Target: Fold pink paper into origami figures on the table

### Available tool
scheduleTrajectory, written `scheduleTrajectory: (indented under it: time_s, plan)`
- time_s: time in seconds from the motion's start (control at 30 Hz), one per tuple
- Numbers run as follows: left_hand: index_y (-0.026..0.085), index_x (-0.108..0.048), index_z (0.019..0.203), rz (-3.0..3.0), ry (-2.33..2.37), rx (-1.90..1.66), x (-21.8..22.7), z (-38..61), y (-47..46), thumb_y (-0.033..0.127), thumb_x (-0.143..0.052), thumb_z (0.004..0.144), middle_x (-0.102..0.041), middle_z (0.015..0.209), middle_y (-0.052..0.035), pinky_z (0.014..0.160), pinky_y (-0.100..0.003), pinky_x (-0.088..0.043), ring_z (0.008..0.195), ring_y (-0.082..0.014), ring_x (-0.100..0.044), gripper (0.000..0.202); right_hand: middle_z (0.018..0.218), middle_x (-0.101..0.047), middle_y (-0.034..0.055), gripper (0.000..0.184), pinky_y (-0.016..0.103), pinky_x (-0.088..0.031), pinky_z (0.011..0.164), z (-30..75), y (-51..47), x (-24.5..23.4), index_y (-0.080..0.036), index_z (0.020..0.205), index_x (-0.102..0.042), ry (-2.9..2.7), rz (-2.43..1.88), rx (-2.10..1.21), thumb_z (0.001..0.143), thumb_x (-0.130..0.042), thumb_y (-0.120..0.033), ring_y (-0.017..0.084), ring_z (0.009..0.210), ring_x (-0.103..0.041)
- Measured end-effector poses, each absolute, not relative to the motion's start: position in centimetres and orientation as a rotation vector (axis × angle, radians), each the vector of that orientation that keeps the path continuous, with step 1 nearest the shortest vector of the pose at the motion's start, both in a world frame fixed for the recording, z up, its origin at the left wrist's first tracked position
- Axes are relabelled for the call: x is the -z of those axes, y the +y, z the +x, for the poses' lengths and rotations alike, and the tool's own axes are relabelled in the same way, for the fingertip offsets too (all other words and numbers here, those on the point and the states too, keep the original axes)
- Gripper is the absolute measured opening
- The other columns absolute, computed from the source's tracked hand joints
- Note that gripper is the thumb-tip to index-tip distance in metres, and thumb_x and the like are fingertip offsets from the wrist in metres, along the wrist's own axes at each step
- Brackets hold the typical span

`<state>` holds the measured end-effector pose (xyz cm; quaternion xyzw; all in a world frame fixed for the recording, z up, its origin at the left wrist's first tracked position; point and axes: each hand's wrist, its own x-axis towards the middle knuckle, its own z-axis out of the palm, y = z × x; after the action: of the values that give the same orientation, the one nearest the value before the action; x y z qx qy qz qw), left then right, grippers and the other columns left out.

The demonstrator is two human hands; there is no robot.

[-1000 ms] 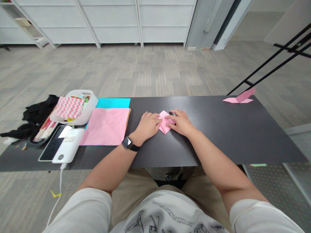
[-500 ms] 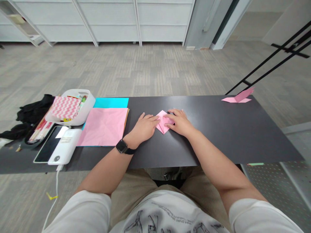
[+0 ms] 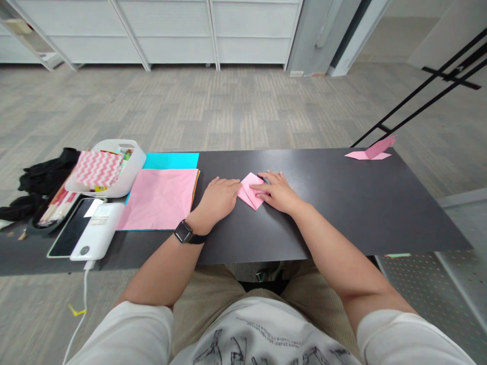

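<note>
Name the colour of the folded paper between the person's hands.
Pink; the folded paper shows best in the head view.

Ctr: 1 L hand (image 3: 219,199), 1 R hand (image 3: 279,192), 1 folded pink pc (image 3: 249,192). ~9 o'clock: 1 ppr stack (image 3: 160,198), 1 basket (image 3: 132,173), 1 phone (image 3: 71,229), 1 pwr bank (image 3: 97,231). 8 o'clock: 1 watch (image 3: 183,231). 2–3 o'clock: 1 pink fig (image 3: 371,153).

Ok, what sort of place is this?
Probably an office or workroom: patterned carpet covers the floor, white cabinets line the far side, and a dark table holds a paper stack. Its exact use I can't tell.
</note>
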<state>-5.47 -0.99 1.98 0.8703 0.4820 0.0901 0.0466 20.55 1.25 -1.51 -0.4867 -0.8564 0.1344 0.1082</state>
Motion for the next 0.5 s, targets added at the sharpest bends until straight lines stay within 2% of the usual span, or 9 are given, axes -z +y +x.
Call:
scheduleTrajectory:
  time_s: [0.1, 0.2, 0.37, 0.5]
  plan:
    - [0.02, -0.071, 0.141, 2.648, 1.459, -0.364, -1.82, -5.38, -0.65, 0.018, -0.05, 0.106, -0.069, 0.151, -0.0103, 0.119, -0.052, -0.049, 0.135, -0.0292, -0.066, 0.041, 0.167, -0.051, 0.0047, 0.044, 0.075, -0.023, 0.129, 20.53, 1.2, 1.57, -0.047, 0.146, -0.068, -2.513, -1.422, -0.388, 0.103, -0.069, -0.038, 0.04, 0.159, -0.038]
    - [0.021, -0.07, 0.143, 2.654, 1.392, -0.408, -1.53, -5.22, -0.45, 0.019, -0.053, 0.105, -0.069, 0.15, -0.0096, 0.118, -0.049, -0.05, 0.135, -0.0282, -0.065, 0.041, 0.167, -0.051, 0.0045, 0.044, 0.075, -0.022, 0.129, 20.54, 1.19, 1.73, -0.048, 0.146, -0.068, -2.505, -1.419, -0.383, 0.103, -0.069, -0.038, 0.04, 0.159, -0.039]
    - [0.026, -0.077, 0.132, 2.695, 1.289, -0.299, -1.5, -5.09, -0.63, 0.025, -0.053, 0.107, -0.074, 0.144, -0.0062, 0.117, -0.05, -0.049, 0.13, -0.0277, -0.067, 0.035, 0.166, -0.051, 0.0033, 0.044, 0.074, -0.023, 0.13, 20.64, 1.29, 2.0, -0.048, 0.146, -0.068, -2.488, -1.416, -0.388, 0.103, -0.07, -0.04, 0.038, 0.159, -0.039]
    - [0.029, -0.076, 0.136, 2.692, 1.289, -0.21, -1.72, -5.13, -1.06, 0.028, -0.053, 0.108, -0.069, 0.151, -0.0055, 0.121, -0.056, -0.046, 0.135, -0.0293, -0.064, 0.036, 0.165, -0.053, 0.004, 0.045, 0.074, -0.022, 0.13, 20.73, 1.35, 1.91, -0.046, 0.147, -0.067, -2.488, -1.408, -0.403, 0.102, -0.07, -0.04, 0.038, 0.159, -0.039]
